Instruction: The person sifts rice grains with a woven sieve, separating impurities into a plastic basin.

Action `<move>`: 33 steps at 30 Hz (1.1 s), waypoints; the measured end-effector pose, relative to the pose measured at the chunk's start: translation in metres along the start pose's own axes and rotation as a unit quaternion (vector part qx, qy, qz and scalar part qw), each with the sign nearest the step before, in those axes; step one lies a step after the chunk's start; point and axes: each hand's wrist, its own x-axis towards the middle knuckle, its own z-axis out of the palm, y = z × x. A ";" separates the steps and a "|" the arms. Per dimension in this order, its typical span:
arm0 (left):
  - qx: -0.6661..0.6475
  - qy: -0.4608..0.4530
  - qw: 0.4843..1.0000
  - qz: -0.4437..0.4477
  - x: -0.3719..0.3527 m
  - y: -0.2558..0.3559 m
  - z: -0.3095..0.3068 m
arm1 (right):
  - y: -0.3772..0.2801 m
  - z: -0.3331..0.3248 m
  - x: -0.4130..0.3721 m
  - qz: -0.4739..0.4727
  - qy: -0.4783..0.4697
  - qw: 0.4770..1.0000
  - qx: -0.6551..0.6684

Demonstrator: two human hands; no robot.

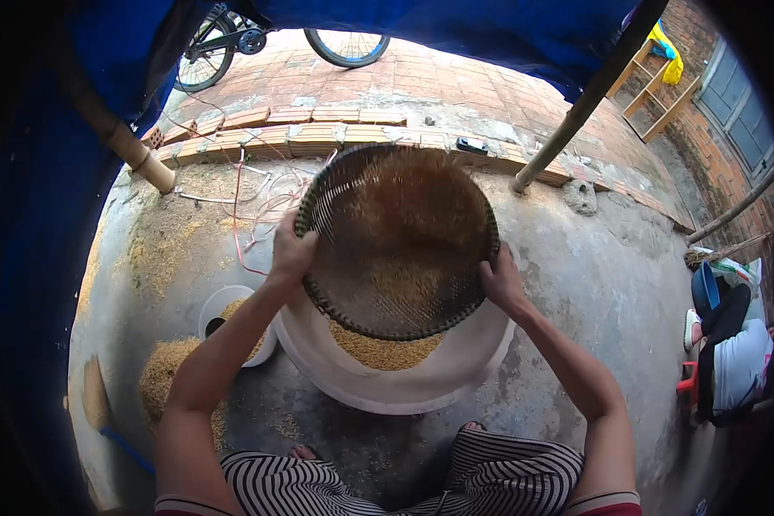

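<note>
A round woven sieve basket (344, 258) is held out in front of me over a wide white tub. My left hand (292, 251) is closed on its left rim, and my right hand (503, 279) grips the right rim. Grain and brown chaff (421, 202) spread across the mesh, blurred by motion toward the far side. Below the sieve, the white tub (396, 396) has yellow grain (387, 351) at its bottom. The far part of the tub is hidden behind the sieve.
A white bucket (271, 348) with grain stands left of the tub, beside a grain pile (165, 374) on the concrete. Bamboo poles (150, 168) hold a blue tarp (456, 30). Wires (238, 206) lie near a brick edge (318, 138). Another person (740, 365) is at the right.
</note>
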 end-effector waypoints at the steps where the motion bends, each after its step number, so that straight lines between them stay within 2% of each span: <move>1: -0.001 0.002 1.000 0.001 -0.003 -0.011 0.003 | 0.008 0.000 0.001 0.013 -0.026 0.999 -0.026; 3: -0.025 -0.046 0.995 -0.083 -0.017 -0.018 0.005 | 0.022 0.007 -0.007 0.032 -0.054 0.997 -0.052; 5: -0.016 -0.068 0.991 -0.115 -0.017 -0.011 0.000 | 0.025 0.009 -0.014 0.061 -0.093 0.993 -0.039; 7: -0.010 -0.096 0.985 -0.144 -0.015 -0.006 -0.001 | 0.018 0.003 -0.012 0.059 -0.078 0.994 -0.044; 9: -0.034 -0.025 0.999 -0.005 -0.014 -0.003 -0.002 | 0.003 -0.003 -0.014 0.058 -0.064 0.995 -0.045; 11: -0.075 0.040 0.985 0.151 -0.014 0.011 0.001 | -0.010 -0.009 -0.015 -0.064 0.065 0.995 0.031; 12: -0.074 0.060 0.970 0.222 -0.016 0.020 0.000 | -0.015 -0.012 -0.014 -0.065 0.065 0.995 0.031; 13: -0.067 0.099 0.959 0.256 -0.017 0.026 0.003 | -0.021 -0.014 -0.014 -0.053 0.068 0.995 0.045; 14: -0.063 0.101 0.960 0.253 -0.013 0.020 0.002 | -0.024 -0.013 -0.014 -0.040 0.071 0.995 0.061; 15: -0.092 0.051 0.982 0.155 -0.008 0.006 0.005 | -0.020 -0.010 -0.008 -0.041 0.067 0.995 0.064; 16: -0.120 0.002 0.991 0.056 -0.004 -0.009 0.008 | -0.009 -0.007 0.002 -0.010 0.021 1.000 -0.012; 17: -0.052 0.001 0.999 0.013 -0.006 -0.013 0.011 | -0.004 -0.006 0.008 0.021 -0.024 0.996 -0.088; 18: -0.006 -0.004 0.998 -0.065 -0.017 -0.015 0.013 | 0.002 -0.007 0.008 0.018 -0.024 0.996 -0.088; 21: -0.056 -0.029 0.996 -0.066 -0.027 -0.025 0.014 | 0.017 -0.002 -0.003 0.037 -0.069 0.993 -0.090; 23: -0.062 -0.072 0.984 -0.151 -0.024 -0.016 0.010 | 0.016 -0.001 -0.005 0.048 -0.084 0.991 -0.088; 24: -0.062 -0.076 0.984 -0.147 -0.023 -0.010 0.009 | 0.011 -0.004 -0.006 0.050 -0.079 0.992 -0.088; 26: -0.039 -0.021 0.999 -0.010 -0.020 0.000 0.006 | -0.005 -0.011 -0.009 0.051 -0.044 0.997 -0.048; 27: -0.087 0.016 0.994 0.067 -0.014 0.006 0.007 | -0.009 -0.010 -0.009 0.051 -0.042 0.997 -0.048; 29: -0.093 0.039 0.983 0.151 -0.017 0.021 0.000 | -0.012 -0.009 -0.011 -0.089 0.090 0.990 0.062; 30: -0.089 0.061 0.973 0.204 -0.018 0.027 0.000 | -0.008 -0.007 -0.008 -0.090 0.089 0.990 0.061; 32: -0.084 0.084 0.972 0.203 -0.016 0.021 0.002 | 0.001 0.002 -0.005 -0.083 0.109 0.990 0.025; 33: -0.060 0.053 0.987 0.141 -0.009 0.003 0.004 | -0.002 0.000 -0.002 -0.086 0.107 0.990 0.027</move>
